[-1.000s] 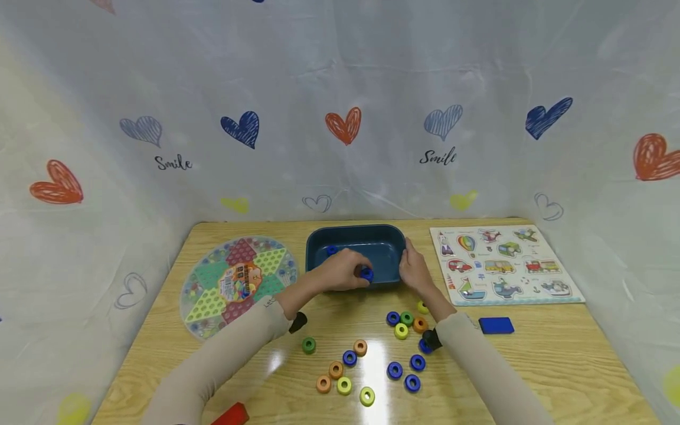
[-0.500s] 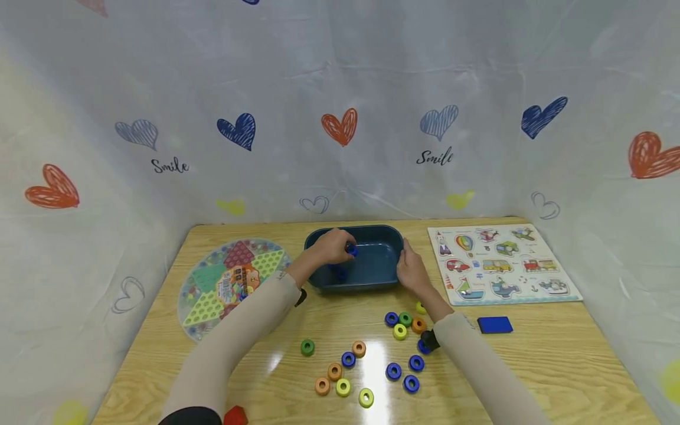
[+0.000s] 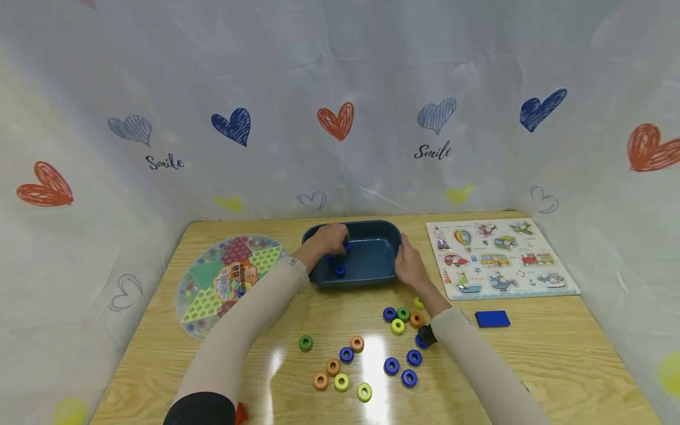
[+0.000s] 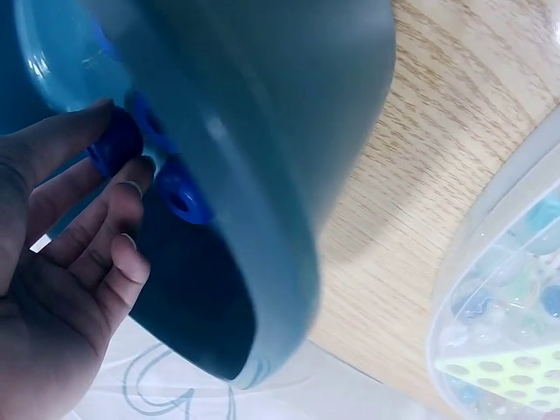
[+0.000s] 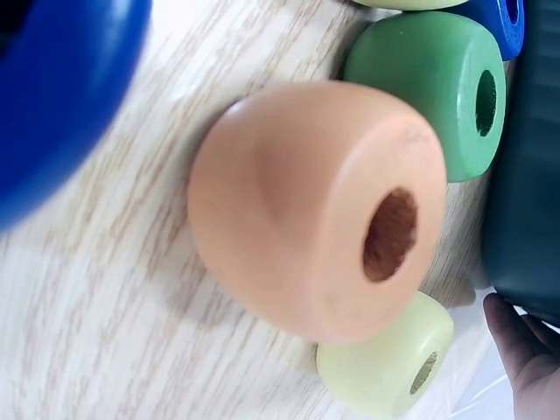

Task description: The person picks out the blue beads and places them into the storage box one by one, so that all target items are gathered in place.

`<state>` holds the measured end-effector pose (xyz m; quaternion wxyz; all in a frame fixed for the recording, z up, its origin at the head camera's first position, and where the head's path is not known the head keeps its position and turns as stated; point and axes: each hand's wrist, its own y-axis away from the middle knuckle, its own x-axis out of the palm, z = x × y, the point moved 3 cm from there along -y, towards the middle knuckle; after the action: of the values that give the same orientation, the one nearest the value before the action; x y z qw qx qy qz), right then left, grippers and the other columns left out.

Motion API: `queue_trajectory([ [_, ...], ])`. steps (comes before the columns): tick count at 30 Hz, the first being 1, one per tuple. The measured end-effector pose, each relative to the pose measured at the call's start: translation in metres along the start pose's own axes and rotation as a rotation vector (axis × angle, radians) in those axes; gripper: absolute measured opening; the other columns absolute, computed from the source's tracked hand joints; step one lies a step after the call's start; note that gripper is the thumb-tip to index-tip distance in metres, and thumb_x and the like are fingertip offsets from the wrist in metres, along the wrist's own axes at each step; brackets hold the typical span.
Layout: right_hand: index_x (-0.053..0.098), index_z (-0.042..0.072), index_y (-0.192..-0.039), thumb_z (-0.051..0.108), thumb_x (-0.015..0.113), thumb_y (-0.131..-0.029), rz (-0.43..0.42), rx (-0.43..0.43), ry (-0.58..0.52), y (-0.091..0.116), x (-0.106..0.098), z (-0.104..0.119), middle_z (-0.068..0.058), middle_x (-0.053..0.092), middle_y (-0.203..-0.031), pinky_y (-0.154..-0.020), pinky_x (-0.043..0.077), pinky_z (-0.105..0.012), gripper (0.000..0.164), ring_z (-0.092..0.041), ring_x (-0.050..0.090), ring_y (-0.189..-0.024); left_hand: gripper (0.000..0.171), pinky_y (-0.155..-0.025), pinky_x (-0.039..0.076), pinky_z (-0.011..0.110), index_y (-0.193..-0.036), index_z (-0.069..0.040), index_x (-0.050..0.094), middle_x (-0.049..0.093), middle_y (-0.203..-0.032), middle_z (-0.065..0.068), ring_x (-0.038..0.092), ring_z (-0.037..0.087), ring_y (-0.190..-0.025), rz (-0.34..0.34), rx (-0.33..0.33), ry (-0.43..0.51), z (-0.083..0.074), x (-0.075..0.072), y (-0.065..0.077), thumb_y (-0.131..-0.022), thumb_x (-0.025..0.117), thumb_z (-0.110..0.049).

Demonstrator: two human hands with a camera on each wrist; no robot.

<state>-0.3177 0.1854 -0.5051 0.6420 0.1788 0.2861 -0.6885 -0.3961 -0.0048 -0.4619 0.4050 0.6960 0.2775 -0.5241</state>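
Observation:
My left hand (image 3: 332, 237) reaches into the left part of a dark teal plastic tub (image 3: 377, 280). Thumb and fingertips pinch a blue bead (image 4: 116, 143), seen in the left wrist view, while the other fingers curl loosely. Beside it in the tub lie further blue beads, one of them (image 4: 182, 194) near the wall with its hole showing. On the tub's right end, my right hand (image 3: 411, 265) holds the rim and side wall. At the right wrist view's edge, its fingers (image 5: 516, 337) lie against the tub's outside.
Several loose beads lie in front of the tub, including an orange one (image 3: 417, 319), a green one (image 3: 305, 343) and a yellow one (image 3: 364, 392). A round checkers board (image 3: 204, 274) is left, a picture puzzle board (image 3: 502, 260) right, with a blue block (image 3: 492, 319) below it.
My left hand has moved from the tub's front edge back and left, down inside it, carrying a blue bead. More blue beads show in the tub. The right hand stays at its end.

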Motion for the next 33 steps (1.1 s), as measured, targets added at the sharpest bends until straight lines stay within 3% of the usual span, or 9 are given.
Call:
queue_trajectory([
  [7, 0.021, -0.014, -0.139, 0.003, 0.028, -0.098, 0.008, 0.011, 0.006, 0.001, 0.001, 0.000, -0.031, 0.034, -0.136, -0.102, 0.028, -0.045, 0.045, -0.039, 0.034, -0.126, 0.010, -0.061, 0.045, 0.028, -0.084, -0.007, 0.068, 0.057, -0.076, 0.000, 0.053, 0.014, -0.067, 0.048, -0.019, 0.021, 0.003, 0.004, 0.001, -0.078, 0.073, -0.012],
  [11, 0.020, -0.014, -0.140, 0.004, 0.027, -0.099, 0.016, 0.022, 0.002, 0.001, 0.001, 0.000, -0.030, 0.033, -0.138, -0.102, 0.028, -0.046, 0.045, -0.039, 0.033, -0.126, 0.011, -0.055, 0.039, 0.027, -0.075, -0.008, 0.065, 0.051, -0.068, -0.001, 0.046, 0.014, -0.061, 0.047, -0.008, 0.023, 0.003, 0.006, 0.001, -0.077, 0.075, -0.013],
  [14, 0.020, -0.013, -0.141, 0.006, 0.026, -0.099, 0.024, 0.028, 0.003, 0.001, 0.002, 0.000, -0.030, 0.032, -0.139, -0.102, 0.028, -0.045, 0.046, -0.038, 0.032, -0.127, 0.013, -0.061, 0.045, 0.028, -0.083, -0.008, 0.069, 0.058, -0.076, 0.000, 0.052, 0.014, -0.067, 0.038, -0.004, 0.022, 0.003, 0.004, 0.003, -0.076, 0.076, -0.016],
  [20, 0.020, -0.013, -0.140, 0.006, 0.026, -0.099, 0.014, 0.007, 0.002, -0.002, 0.000, 0.000, -0.029, 0.032, -0.138, -0.102, 0.029, -0.045, 0.046, -0.037, 0.033, -0.126, 0.034, -0.080, 0.048, 0.035, -0.107, -0.006, 0.068, 0.064, -0.105, 0.005, 0.059, 0.019, -0.093, 0.008, 0.013, 0.034, 0.001, -0.004, 0.009, -0.077, 0.076, -0.018],
  [25, 0.020, -0.013, -0.141, 0.006, 0.026, -0.099, 0.014, 0.011, 0.002, -0.003, 0.000, -0.001, -0.029, 0.032, -0.139, -0.103, 0.028, -0.044, 0.046, -0.037, 0.032, -0.127, 0.035, -0.077, 0.049, 0.034, -0.109, -0.004, 0.067, 0.064, -0.104, 0.007, 0.061, 0.019, -0.090, -0.031, 0.096, 0.054, -0.002, -0.009, 0.020, -0.079, 0.074, -0.020],
  [33, 0.018, -0.012, -0.141, 0.006, 0.025, -0.099, 0.027, 0.019, 0.008, -0.003, 0.003, -0.003, -0.029, 0.030, -0.140, -0.103, 0.027, -0.044, 0.046, -0.037, 0.030, -0.128, 0.033, -0.060, 0.049, 0.027, -0.109, -0.004, 0.067, 0.063, -0.077, 0.000, 0.058, 0.010, -0.064, -0.075, 0.281, 0.141, -0.023, -0.015, 0.060, -0.081, 0.072, -0.020],
])
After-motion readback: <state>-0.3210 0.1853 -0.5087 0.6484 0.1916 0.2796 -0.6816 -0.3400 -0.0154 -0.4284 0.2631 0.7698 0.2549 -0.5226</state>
